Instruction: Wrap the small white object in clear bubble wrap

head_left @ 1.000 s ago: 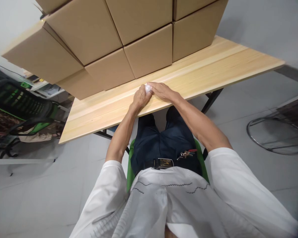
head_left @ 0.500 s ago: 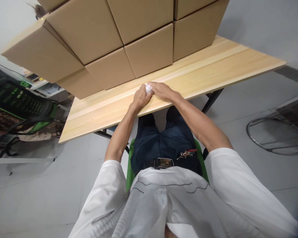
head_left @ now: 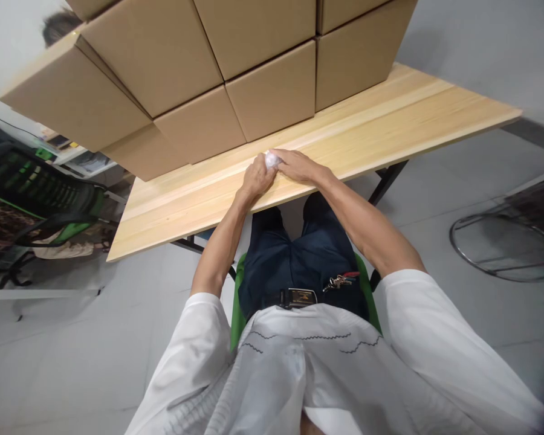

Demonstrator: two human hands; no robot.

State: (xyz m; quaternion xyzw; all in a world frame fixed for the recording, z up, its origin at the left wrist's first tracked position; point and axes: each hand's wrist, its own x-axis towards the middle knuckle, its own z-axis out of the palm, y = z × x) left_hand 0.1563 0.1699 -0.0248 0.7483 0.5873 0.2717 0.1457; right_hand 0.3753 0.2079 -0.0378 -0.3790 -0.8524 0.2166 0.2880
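Observation:
A small whitish, shiny object (head_left: 272, 160) sits between my two hands, just above or on the wooden table (head_left: 372, 133); its exact kind is too small to tell. My left hand (head_left: 258, 175) is closed round its left side, thumb toward me. From the right, my right hand (head_left: 296, 164) grips it with fingers pressed together. Both hands are close to the table's near edge, their fingertips almost meeting. Part of the object is hidden by the fingers.
Several stacked cardboard boxes (head_left: 272, 90) stand along the table's far side. A black and green chair (head_left: 36, 181) is at the left, and a metal ring-shaped frame (head_left: 503, 248) at the right. Behind the boxes, a person's hair (head_left: 60, 25) shows at the upper left.
My hands have shifted very slightly around the whitish object. More of the person's hair shows behind the boxes.

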